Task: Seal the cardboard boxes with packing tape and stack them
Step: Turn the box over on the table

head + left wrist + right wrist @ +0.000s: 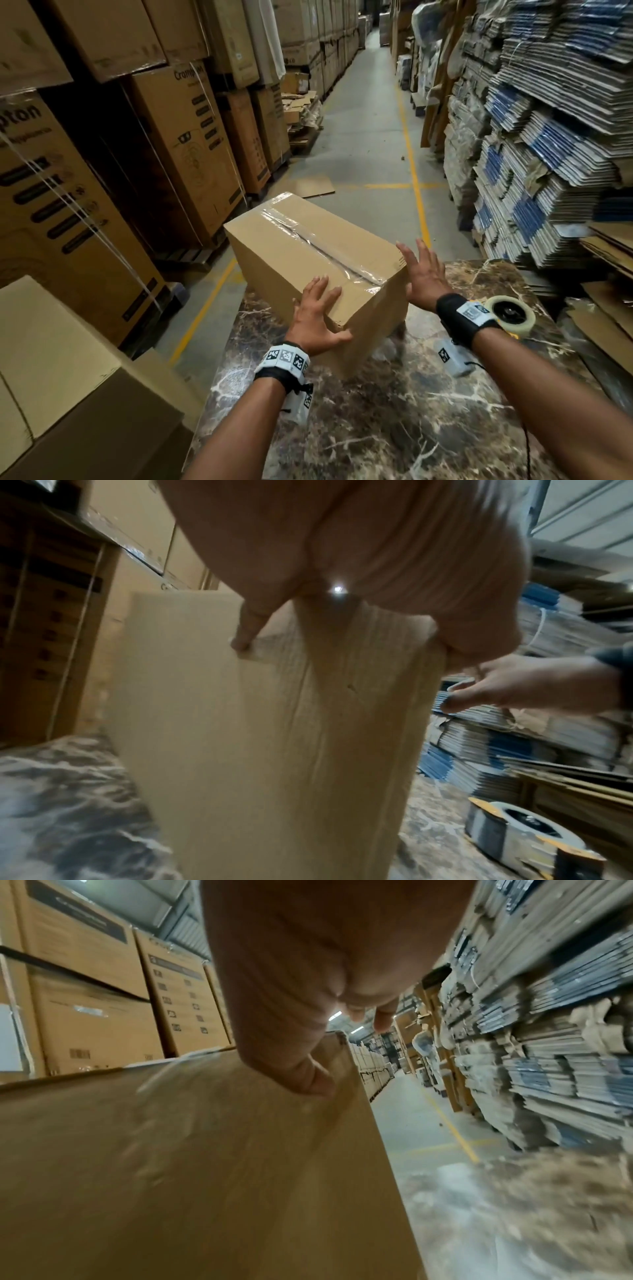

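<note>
box [318, 253]: taped, tilted on the table [394, 428]
left hand [317, 318]: spread flat on its near corner
right hand [423, 274]: fingers straight, at its right side

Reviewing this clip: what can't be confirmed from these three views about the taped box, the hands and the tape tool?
- Brown cardboard box: its underside, and any tape there, is hidden by its own body in every view.
- Left hand: palm contact is hidden by the hand's back in the head view; left wrist view is blurred.
- Right hand: right wrist view is smeared.
- Yellow tape dispenser: partly hidden behind the right wrist strap.

Concrete aisle floor [370, 137], stacked cartons [191, 137], marble table [394, 428]
</note>
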The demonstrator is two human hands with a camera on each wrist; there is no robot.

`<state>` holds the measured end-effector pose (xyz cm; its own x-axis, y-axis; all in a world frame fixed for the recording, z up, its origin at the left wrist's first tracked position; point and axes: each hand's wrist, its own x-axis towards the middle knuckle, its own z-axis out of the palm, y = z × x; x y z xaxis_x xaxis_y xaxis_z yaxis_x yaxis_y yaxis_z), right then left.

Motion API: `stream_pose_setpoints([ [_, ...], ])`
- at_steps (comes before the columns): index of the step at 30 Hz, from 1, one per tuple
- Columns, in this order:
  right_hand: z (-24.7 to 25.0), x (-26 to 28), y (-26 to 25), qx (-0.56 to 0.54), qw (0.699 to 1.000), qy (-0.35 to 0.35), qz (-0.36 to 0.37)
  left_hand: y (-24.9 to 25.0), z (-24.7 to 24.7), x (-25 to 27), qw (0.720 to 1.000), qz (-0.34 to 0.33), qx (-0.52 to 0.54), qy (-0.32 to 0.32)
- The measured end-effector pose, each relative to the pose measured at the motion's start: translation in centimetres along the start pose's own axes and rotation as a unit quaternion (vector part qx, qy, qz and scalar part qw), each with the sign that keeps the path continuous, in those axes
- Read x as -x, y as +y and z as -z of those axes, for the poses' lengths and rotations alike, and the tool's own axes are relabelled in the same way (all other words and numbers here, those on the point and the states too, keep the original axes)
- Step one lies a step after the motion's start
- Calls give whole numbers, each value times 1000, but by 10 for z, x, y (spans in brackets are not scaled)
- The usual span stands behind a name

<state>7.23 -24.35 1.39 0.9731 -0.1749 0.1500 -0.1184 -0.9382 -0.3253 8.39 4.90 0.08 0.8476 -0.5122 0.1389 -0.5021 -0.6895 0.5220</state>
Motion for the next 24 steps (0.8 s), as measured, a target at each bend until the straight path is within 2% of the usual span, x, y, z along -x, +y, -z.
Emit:
stream_pose_setpoints([
  [3, 10, -13, -7, 46, 996, -72, 17, -20, 15, -1, 999, -31, 5, -33],
  [6, 6, -11, -11, 30, 996, -80, 38, -37, 25, -3, 998, -47, 8, -36],
  [11, -15, 8, -18, -29, 996, -48, 73, -44, 41, 1, 997, -21, -79, 7],
  [16, -29, 27, -35, -63, 992, -2, 107, -57, 52, 10, 993, 0, -94, 66],
  [20, -35, 46, -52, -39, 990, 56, 125, -64, 52, 19, 985, 20, -122, 118],
  [24, -27, 46, -70, -32, 982, 136, 130, -59, 53, 15, 984, -7, -114, 134],
])
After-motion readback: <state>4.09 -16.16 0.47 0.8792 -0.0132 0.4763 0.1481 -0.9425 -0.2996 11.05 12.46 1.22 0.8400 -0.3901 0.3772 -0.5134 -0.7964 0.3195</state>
